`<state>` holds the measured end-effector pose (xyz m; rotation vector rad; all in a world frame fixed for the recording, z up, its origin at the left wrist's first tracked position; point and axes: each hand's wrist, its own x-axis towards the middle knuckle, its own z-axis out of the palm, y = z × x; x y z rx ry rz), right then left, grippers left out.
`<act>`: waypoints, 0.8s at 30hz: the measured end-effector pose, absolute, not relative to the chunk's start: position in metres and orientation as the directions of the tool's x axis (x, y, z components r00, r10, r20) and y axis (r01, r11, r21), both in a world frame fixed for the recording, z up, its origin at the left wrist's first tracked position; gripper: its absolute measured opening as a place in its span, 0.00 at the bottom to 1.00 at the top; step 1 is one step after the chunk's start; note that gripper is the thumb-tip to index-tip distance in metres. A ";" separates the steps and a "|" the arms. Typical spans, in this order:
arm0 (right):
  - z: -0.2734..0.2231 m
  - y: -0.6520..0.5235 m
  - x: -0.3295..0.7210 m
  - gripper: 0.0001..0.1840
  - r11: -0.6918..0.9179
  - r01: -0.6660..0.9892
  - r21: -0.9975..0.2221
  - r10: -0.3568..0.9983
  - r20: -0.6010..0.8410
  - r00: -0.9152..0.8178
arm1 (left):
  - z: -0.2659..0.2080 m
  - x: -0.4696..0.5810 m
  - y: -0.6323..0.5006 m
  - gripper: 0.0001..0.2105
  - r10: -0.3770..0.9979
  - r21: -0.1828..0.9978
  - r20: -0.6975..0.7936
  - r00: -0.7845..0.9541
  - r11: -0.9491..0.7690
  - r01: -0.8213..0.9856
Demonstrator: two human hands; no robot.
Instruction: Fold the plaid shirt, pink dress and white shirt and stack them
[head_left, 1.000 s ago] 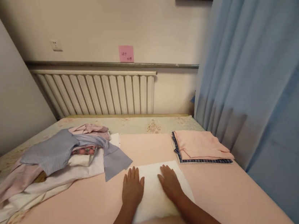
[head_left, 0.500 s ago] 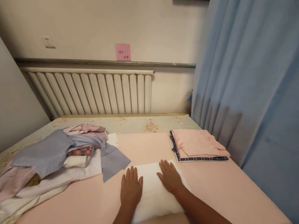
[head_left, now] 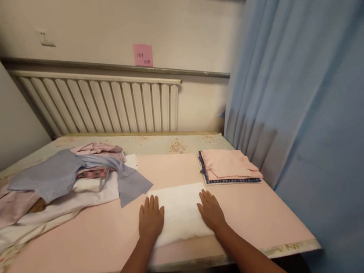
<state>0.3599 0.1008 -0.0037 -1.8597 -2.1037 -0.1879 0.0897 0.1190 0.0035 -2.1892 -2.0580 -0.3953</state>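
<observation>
A white folded cloth (head_left: 181,214) lies flat on a pink sheet (head_left: 82,241) in front of me. My left hand (head_left: 151,217) rests on its left edge, palm down with the fingers stretched forward. On the right edge of the cloth lies my right hand (head_left: 211,210), also flat, its fingers slightly spread. Neither hand grips anything. Beyond my right hand is a stack of folded fabric, a pink piece (head_left: 230,164) on top of a dark checked one (head_left: 240,181).
A loose heap of clothes lies at the left, with a blue-grey striped garment (head_left: 50,175) on top. A radiator (head_left: 108,101) runs along the wall behind the flowered bedcover (head_left: 156,142). A blue curtain (head_left: 271,81) hangs along the right side.
My view has shifted, so the bed's near edge now shows. My hands are farther apart on the white cloth, the right one nearer its right edge.
</observation>
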 end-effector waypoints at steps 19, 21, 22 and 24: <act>-0.001 0.045 0.283 0.25 0.491 0.857 -0.155 0.789 0.495 -0.363 | 0.010 0.123 0.059 0.24 0.946 0.093 0.262 0.194 -0.225 0.970; 0.000 0.044 0.292 0.27 0.476 0.867 -0.147 0.795 0.494 -0.353 | 0.008 0.113 0.058 0.24 0.937 0.083 0.291 0.194 -0.226 0.971; 0.001 0.045 0.297 0.27 0.465 0.874 -0.143 0.801 0.487 -0.347 | 0.007 0.110 0.058 0.24 0.935 0.081 0.298 0.192 -0.225 0.971; 0.004 0.045 0.308 0.27 0.432 0.892 -0.133 0.819 0.471 -0.326 | 0.008 0.107 0.058 0.24 0.936 0.081 0.297 0.187 -0.220 0.972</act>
